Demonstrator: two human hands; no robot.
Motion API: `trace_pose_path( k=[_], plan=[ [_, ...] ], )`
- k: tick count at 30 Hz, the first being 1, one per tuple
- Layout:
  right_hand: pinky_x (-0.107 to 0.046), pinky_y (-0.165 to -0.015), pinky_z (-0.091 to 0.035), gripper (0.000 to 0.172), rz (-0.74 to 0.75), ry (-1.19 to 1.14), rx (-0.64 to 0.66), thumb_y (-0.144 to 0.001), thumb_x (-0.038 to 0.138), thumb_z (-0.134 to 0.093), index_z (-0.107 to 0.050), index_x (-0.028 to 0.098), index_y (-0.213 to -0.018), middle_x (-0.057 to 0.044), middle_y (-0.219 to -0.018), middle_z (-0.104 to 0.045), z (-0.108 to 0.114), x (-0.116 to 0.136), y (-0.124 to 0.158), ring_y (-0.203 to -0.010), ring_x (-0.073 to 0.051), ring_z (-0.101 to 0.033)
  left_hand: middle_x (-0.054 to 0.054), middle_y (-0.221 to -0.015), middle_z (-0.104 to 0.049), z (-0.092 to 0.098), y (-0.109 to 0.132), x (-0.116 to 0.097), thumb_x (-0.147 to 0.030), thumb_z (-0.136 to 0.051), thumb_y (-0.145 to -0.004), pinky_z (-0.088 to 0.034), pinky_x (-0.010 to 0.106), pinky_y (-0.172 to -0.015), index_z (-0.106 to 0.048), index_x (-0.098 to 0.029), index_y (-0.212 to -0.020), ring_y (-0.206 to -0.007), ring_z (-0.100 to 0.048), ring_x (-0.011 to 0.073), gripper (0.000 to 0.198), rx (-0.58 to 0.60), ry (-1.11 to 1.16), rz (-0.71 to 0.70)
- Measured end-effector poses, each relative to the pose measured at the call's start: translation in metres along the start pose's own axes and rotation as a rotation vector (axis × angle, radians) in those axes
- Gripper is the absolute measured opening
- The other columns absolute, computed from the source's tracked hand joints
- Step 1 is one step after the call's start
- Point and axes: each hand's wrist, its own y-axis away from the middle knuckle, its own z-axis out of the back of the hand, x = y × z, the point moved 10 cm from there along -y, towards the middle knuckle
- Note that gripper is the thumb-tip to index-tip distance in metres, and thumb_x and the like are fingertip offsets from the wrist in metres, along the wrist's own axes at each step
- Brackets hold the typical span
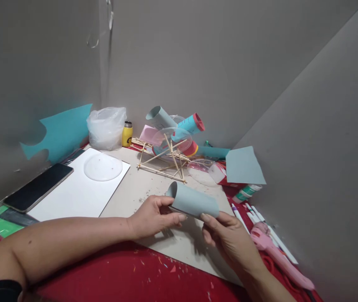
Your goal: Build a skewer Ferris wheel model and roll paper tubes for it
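A pale blue-grey paper tube is held just above the board, lying nearly level with its open end to the left. My left hand pinches the tube's left end along the lower edge. At the other end, my right hand grips the tube between thumb and fingers. Behind the tube stands a frame of thin wooden sticks, touched by neither hand. Farther back, another grey paper tube and a blue tube with a red end lie among clear plastic discs.
On the left are a phone, a white sheet with a plastic lid, a plastic bag and a yellow bottle. To the right lie a pink glue gun, several markers and a grey paper sheet.
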Motion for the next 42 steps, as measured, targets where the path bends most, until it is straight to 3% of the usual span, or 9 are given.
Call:
trace_pose_path(
  k=[10, 18, 22, 31, 42],
  plan=[
    [-0.022, -0.043, -0.035, 0.034, 0.055, 0.083, 0.081, -0.075, 0.047, -0.077, -0.067, 0.015, -0.073, 0.0, -0.043, -0.058, -0.005, 0.002, 0.004, -0.039, -0.01, -0.047, 0.007, -0.065, -0.071, 0.013, -0.003, 0.015, -0.052, -0.073, -0.074, -0.047, 0.019, -0.055, -0.071, -0.009, -0.084, -0.051, -0.059, 0.0081, 0.044, -0.061, 0.037, 0.142],
    [-0.024, -0.043, -0.036, 0.048, 0.149, 0.033, 0.054, -0.085, 0.062, -0.057, -0.067, 0.015, -0.077, -0.003, -0.049, -0.062, -0.001, 0.022, 0.002, -0.044, -0.014, -0.052, 0.007, -0.063, -0.071, 0.017, -0.007, 0.016, -0.044, -0.078, -0.073, -0.047, 0.019, -0.053, -0.07, -0.01, -0.081, -0.052, -0.062, 0.0099, 0.036, -0.124, 0.154, 0.207],
    [-0.024, -0.046, -0.036, 0.053, 0.175, 0.213, 0.028, -0.082, 0.063, -0.06, -0.059, 0.017, -0.055, -0.003, -0.047, -0.06, -0.006, 0.031, 0.006, -0.042, -0.011, -0.046, 0.008, -0.064, -0.071, 0.017, -0.007, 0.018, -0.044, -0.078, -0.073, -0.049, 0.02, -0.054, -0.071, -0.009, -0.082, -0.052, -0.062, 0.0101, 0.036, -0.134, 0.139, 0.238],
    [-0.022, -0.043, -0.03, 0.046, 0.14, 0.263, 0.017, -0.073, 0.056, -0.071, -0.058, 0.018, -0.052, 0.004, -0.038, -0.048, -0.012, 0.043, 0.01, -0.039, -0.008, -0.037, 0.008, -0.068, -0.073, 0.014, -0.006, 0.02, -0.042, -0.077, -0.075, -0.05, 0.019, -0.055, -0.073, -0.009, -0.091, -0.06, -0.066, 0.0122, 0.037, -0.117, 0.114, 0.269],
    [-0.022, -0.042, -0.027, 0.045, 0.115, 0.234, 0.032, -0.077, 0.058, -0.066, -0.06, 0.018, -0.055, 0.004, -0.039, -0.05, -0.011, 0.039, 0.009, -0.039, -0.008, -0.035, 0.007, -0.068, -0.071, 0.013, -0.006, 0.013, -0.039, -0.078, -0.075, -0.051, 0.021, -0.056, -0.071, -0.009, -0.091, -0.059, -0.066, 0.0124, 0.034, -0.126, 0.076, 0.259]
  ],
)
